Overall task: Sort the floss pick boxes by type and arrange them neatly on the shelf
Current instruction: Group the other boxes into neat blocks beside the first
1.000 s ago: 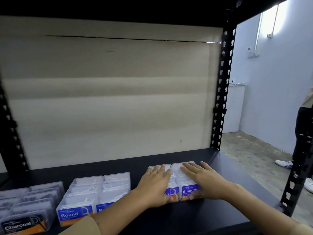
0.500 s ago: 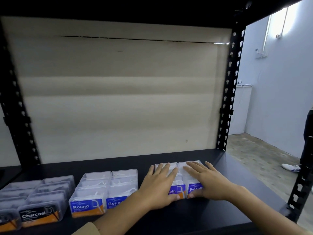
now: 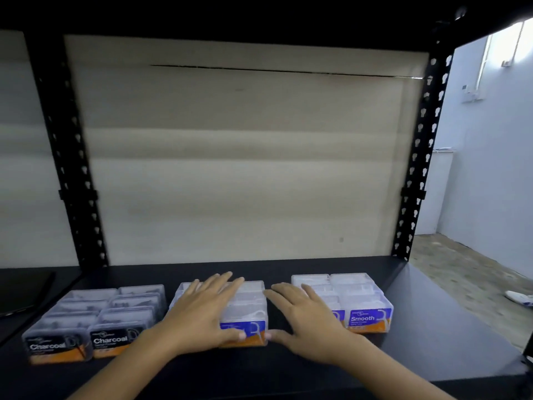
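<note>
Since the earlier frames both hands have shifted left, off the Smooth boxes and onto the middle group, and the view has swung left so that the Charcoal boxes now show in full.

The left hand lies flat, palm down, on top of the middle boxes, its fingers spread and straight, reaching toward the far edge of the group; its thumb rests at the near front face, over the blue and orange label. It grips nothing. The label word on this group is hidden by the hand.

The right hand is also flat and open, fingers splayed. It sits in the gap between the middle boxes and the Smooth boxes, with its thumb tip at the near right corner of the middle group and its outer fingers overlapping the left column of the Smooth group. Whether the palm presses on the shelf or hovers just above it cannot be told.

All three groups stand on the black shelf near its front edge, each two columns wide with several rows running toward the far side: Charcoal on the left, the middle group just beside it, Smooth on the right, a little further back. Behind them rises a pale back panel between two black perforated uprights. The picture is slightly blurred.
</note>
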`<state>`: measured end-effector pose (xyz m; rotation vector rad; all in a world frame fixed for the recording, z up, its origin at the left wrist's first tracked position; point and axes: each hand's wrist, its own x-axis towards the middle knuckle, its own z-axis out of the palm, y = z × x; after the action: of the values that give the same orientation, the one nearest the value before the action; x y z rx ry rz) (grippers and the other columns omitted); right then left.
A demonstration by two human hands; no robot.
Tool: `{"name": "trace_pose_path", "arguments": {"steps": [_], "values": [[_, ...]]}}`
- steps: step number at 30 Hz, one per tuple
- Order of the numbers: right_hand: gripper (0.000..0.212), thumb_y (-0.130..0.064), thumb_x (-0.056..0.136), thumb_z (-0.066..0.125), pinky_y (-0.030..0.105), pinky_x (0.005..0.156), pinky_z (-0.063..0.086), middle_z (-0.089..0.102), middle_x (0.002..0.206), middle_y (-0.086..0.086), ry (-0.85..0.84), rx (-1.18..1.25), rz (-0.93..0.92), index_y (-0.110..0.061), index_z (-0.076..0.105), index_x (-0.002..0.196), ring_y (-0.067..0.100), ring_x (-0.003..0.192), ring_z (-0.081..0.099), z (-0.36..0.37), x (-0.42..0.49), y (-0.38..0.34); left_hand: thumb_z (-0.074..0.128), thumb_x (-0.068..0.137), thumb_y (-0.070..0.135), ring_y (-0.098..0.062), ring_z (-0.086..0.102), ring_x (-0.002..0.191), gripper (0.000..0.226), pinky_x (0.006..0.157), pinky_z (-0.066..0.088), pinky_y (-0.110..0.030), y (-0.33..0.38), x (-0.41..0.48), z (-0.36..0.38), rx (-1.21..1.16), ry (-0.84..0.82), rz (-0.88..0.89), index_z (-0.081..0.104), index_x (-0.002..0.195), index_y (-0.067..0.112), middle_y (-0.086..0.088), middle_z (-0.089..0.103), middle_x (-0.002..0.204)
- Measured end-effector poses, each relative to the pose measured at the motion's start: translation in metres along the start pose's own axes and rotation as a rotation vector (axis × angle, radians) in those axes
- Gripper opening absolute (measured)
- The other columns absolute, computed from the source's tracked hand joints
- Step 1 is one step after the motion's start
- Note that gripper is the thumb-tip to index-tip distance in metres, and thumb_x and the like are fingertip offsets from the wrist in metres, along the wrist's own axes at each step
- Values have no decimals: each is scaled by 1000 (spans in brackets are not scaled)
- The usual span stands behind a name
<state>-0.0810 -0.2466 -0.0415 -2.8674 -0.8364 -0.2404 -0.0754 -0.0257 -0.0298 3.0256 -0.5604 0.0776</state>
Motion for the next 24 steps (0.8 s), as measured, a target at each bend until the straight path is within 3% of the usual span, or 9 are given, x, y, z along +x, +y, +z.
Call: {"name": "trace_pose_path", "arguments": {"steps": [2,10,24], "values": [[76,-57,88,47,41,121,3,16,158,-2,-29,0,0,-25,13,148,16,146,10,7,10,-13,49,67,81,-13,-6,148,110,119,-2,-36,-16,-8,2,20,-31,-30,-7,149,35,7,-9,161],[97,-60,82,54,44,118,-4,-8,160,5,-139,-100,11,-22,-5,149,23,148,-8,22,48,-43,58,76,65,-19,-11,148,108,119,-5,-40,-46,-12,12,97,-94,-71,-11,150,26,0,-16,160],[95,-56,84,54,44,120,0,-7,160,7,-211,-123,24,-19,-2,150,25,148,-6,26,62,-48,66,79,51,-18,-13,148,109,120,0,-33,-46,-8,14,-62,-77,-65,-10,151,21,3,-15,160]]}}
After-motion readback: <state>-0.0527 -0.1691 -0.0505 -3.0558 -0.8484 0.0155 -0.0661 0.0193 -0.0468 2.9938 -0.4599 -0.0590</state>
